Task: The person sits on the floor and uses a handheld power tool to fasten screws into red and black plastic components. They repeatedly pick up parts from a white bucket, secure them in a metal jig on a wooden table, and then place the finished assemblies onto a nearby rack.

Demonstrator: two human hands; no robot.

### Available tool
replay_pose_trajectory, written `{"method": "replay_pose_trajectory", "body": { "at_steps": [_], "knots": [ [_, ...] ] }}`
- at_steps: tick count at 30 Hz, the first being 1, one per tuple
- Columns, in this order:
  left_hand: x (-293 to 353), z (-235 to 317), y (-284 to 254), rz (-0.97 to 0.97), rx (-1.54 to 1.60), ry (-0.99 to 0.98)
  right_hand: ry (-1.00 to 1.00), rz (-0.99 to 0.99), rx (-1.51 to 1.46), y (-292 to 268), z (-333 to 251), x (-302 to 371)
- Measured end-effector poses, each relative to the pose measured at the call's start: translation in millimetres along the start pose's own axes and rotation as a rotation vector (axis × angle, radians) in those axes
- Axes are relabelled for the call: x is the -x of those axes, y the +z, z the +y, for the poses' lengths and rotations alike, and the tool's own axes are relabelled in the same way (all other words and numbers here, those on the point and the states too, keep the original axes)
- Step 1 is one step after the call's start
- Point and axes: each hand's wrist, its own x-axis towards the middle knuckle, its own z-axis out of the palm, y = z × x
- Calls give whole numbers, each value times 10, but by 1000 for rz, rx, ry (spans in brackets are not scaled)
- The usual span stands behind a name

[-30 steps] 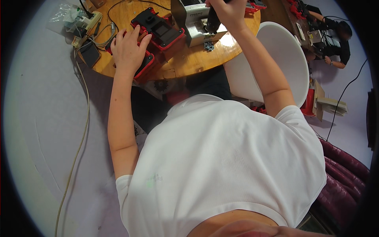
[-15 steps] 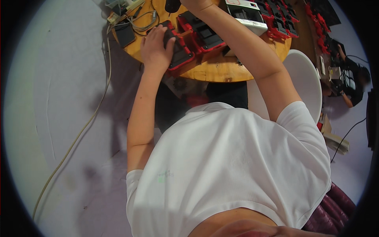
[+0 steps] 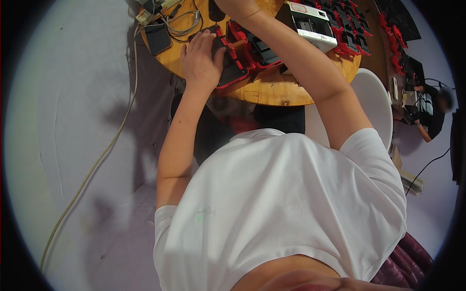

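Note:
My left hand (image 3: pixel 201 67) lies flat on a black panel with a red frame (image 3: pixel 236 72), fingers stretched forward and thumb spread to the right. At the top edge my right hand (image 3: pixel 238 8) is partly cut off by the picture. It grips a black electric screwdriver (image 3: pixel 216 12), which points down just past my left fingertips at the panel's far end. Whether its bit touches the panel cannot be seen. Right beside that panel sits a second red-and-black piece (image 3: pixel 262 52), partly covered by my right forearm.
On the round wooden table (image 3: pixel 272 94) stand a white and silver box (image 3: pixel 310 29) and several stacked red-and-black pieces (image 3: pixel 347 29). Cables (image 3: pixel 187 30) and a dark flat object (image 3: pixel 158 40) lie at left. A white chair (image 3: pixel 374 102) is at right; another person (image 3: pixel 429 109) sits beyond.
My right hand and the screwdriver have come lower toward the panel; the bit that showed before is now hidden. The whole view has shifted slightly. My left hand stays on the panel.

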Motion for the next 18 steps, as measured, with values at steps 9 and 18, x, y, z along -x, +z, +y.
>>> {"method": "replay_pose_trajectory", "body": {
  "at_steps": [9, 18],
  "knots": [
    [9, -127, 86, -2, 58, 7, 65, 41, -234, -192, -138, -2],
    [-12, -65, 30, -110, 99, -30, 198, 47, 215, -1688, -1041, 333]
  ]
}}
